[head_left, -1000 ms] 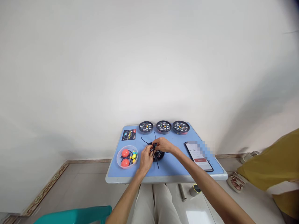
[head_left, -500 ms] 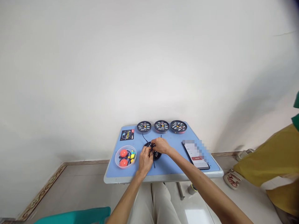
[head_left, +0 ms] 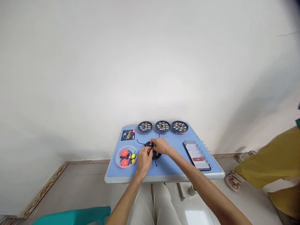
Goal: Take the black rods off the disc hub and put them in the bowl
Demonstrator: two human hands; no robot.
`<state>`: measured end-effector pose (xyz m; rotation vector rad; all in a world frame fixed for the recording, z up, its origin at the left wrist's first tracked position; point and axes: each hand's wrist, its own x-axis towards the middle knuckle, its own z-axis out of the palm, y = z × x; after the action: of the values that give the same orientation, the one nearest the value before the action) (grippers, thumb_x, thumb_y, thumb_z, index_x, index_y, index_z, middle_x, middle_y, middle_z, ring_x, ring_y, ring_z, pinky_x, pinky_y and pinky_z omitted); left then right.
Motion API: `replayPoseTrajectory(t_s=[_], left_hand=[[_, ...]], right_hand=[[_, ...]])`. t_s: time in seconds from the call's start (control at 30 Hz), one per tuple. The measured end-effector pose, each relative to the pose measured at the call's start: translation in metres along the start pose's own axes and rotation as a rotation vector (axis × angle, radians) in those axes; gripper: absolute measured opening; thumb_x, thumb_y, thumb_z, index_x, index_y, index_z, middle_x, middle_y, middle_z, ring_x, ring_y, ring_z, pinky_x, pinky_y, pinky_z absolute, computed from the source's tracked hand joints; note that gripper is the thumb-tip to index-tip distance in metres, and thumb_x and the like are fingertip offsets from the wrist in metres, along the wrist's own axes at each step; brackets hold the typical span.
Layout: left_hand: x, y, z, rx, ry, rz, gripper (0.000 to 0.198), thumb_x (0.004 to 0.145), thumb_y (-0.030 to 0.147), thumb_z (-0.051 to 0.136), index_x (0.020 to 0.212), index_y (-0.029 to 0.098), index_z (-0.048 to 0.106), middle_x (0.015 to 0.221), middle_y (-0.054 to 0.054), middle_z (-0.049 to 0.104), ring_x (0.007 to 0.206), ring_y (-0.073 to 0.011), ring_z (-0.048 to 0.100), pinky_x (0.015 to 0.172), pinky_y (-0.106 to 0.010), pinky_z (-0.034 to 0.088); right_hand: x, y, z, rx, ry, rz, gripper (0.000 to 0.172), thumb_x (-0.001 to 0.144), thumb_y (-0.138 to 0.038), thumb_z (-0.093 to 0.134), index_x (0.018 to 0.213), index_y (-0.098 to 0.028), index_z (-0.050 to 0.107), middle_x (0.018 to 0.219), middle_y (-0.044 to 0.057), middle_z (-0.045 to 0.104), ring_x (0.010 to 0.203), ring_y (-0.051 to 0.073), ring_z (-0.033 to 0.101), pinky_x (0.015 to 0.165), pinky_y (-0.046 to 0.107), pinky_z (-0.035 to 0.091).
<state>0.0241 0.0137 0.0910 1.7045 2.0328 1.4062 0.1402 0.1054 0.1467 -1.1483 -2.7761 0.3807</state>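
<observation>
Over a black round disc (head_left: 157,155) near the table's middle, both hands pinch a small black piece with thin curved arms (head_left: 141,142). My left hand (head_left: 144,158) has its fingers closed at the centre of this piece, from the near left. Opposite it, my right hand (head_left: 161,146) is closed on the same centre, its fingertips almost meeting the left ones. One thin arm sticks out to the left, one toward me and one away. The fingers hide the joint. To the left, a clear round bowl (head_left: 119,166) contains red, yellow and teal balls and black parts.
Three round black printed containers (head_left: 145,127) (head_left: 163,127) (head_left: 180,127) line the table's wall side. A black printed card (head_left: 127,135) lies at the far left, a phone (head_left: 197,156) at the right. A teal stool (head_left: 72,216) stands below left; another person's mustard clothing (head_left: 269,156) shows at right.
The black piece has turned in my fingers: its left arm now points more sideways, lower than before. My hands stay close together over the disc.
</observation>
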Motion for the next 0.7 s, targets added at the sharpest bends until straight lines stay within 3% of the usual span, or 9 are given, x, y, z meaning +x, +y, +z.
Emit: replayPoseTrajectory(t_s=[0.17,0.37,0.7], left_hand=[[0.011,0.001,0.001,-0.095,-0.037,-0.086,0.019,0.080,0.026,0.056,0.068,0.019,0.069,0.063,-0.002,0.066,0.061,-0.0145,0.057,0.059,-0.026,0.039],[0.015,0.006,-0.002,-0.266,-0.018,-0.176,0.027,0.080,0.035,0.053,0.072,0.017,0.071,0.055,0.002,0.059,0.049,-0.0109,0.050,0.048,-0.022,0.036],[0.032,0.016,-0.015,-0.393,-0.001,-0.225,0.027,0.073,0.042,0.062,0.068,0.016,0.068,0.055,0.003,0.058,0.051,-0.0104,0.048,0.048,-0.021,0.034]], right_hand=[[0.001,0.000,0.000,0.005,-0.014,0.008,0.023,0.078,-0.017,0.057,0.098,-0.021,0.068,0.091,0.004,0.072,0.083,0.017,0.064,0.060,0.023,0.032],[0.002,-0.002,0.000,-0.019,-0.019,0.030,0.016,0.081,-0.018,0.057,0.091,-0.019,0.069,0.089,0.007,0.073,0.087,0.020,0.066,0.062,0.024,0.034],[0.004,0.002,0.001,0.023,0.019,0.022,0.024,0.077,-0.019,0.061,0.100,-0.015,0.065,0.089,0.010,0.071,0.085,0.022,0.064,0.062,0.025,0.035]])
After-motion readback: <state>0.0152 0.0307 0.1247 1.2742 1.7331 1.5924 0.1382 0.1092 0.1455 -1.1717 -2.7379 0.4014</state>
